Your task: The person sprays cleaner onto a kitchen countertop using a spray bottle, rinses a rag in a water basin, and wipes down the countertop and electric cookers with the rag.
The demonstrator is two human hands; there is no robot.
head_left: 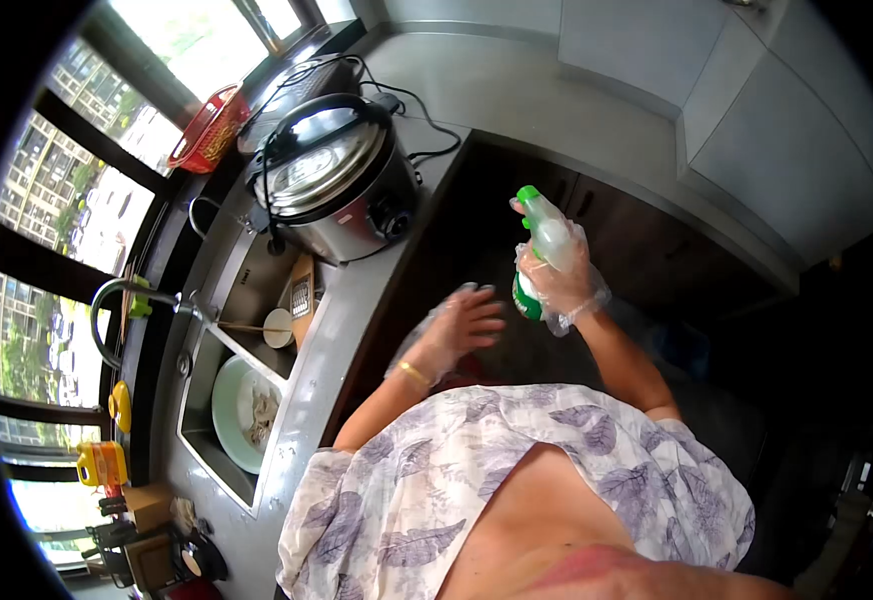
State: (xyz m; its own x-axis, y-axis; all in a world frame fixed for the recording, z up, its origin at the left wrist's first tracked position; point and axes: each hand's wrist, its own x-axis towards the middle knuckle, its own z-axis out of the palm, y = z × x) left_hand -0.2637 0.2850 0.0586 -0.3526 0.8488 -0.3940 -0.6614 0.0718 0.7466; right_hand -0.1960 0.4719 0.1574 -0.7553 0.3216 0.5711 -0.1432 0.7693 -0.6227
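Note:
My right hand (559,280), in a clear plastic glove, is wrapped round a spray bottle (549,232) with a white and green head and a green label lower down. The bottle is tilted, its green nozzle end (528,193) pointing up and away from me. My left hand (462,328), also in a clear plastic glove, hangs in the air beside the counter edge. Its fingers are spread and nothing is in them. A yellow bracelet (415,374) circles the left wrist. Dark lower cabinets (597,205) lie beyond both hands.
On the counter at left stands a large steel electric cooker (352,215) with a cable. The sink (242,485) holds a pale green basin (225,405) and a grater (303,297); a curved faucet (147,291) reaches over it. A red basket (207,130) sits by the window.

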